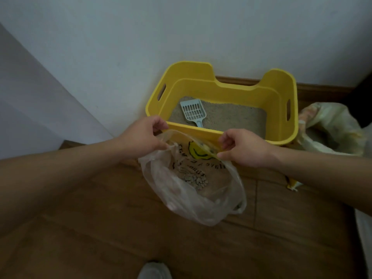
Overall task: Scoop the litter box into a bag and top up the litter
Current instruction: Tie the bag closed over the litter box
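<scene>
A yellow litter box (281,93) stands against the white wall, holding sandy litter (231,115). A pale blue slotted scoop (193,112) lies on the litter at the box's left side. In front of the box hangs a clear plastic bag (191,190) with a yellow smiley print and some litter clumps (196,181) at its bottom. My left hand (145,133) pinches the bag's left rim. My right hand (243,148) pinches the right rim, and together they hold the mouth apart just at the box's near edge.
A second crumpled yellowish bag (332,127) with an open mouth sits to the right of the box. The floor (100,228) is brown wood. A shoe tip (154,270) shows at the bottom edge. A wall corner (40,97) rises on the left.
</scene>
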Motion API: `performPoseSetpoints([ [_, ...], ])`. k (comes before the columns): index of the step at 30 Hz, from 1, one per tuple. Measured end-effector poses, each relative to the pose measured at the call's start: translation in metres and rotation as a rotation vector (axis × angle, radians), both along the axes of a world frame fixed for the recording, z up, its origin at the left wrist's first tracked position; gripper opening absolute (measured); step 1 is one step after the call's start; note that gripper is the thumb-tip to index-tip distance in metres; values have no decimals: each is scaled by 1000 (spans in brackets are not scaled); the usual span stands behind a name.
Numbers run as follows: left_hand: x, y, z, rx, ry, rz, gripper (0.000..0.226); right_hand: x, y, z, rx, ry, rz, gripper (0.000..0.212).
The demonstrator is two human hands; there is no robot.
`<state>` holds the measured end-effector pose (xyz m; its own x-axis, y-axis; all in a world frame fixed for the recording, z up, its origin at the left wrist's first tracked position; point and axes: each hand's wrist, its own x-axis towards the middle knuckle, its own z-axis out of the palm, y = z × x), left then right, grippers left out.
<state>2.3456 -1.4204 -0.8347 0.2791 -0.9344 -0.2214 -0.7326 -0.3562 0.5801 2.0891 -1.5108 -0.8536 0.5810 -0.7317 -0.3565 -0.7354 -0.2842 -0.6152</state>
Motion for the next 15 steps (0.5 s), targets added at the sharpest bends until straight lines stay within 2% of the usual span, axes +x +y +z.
performPoseSetpoints([
  [7,1,20,10,43,-132,-41,44,-18,16,-45,3,168,-6,44],
  [15,5,25,7,14,-133,3,41,-30,19,-68,46,272,-75,40],
])
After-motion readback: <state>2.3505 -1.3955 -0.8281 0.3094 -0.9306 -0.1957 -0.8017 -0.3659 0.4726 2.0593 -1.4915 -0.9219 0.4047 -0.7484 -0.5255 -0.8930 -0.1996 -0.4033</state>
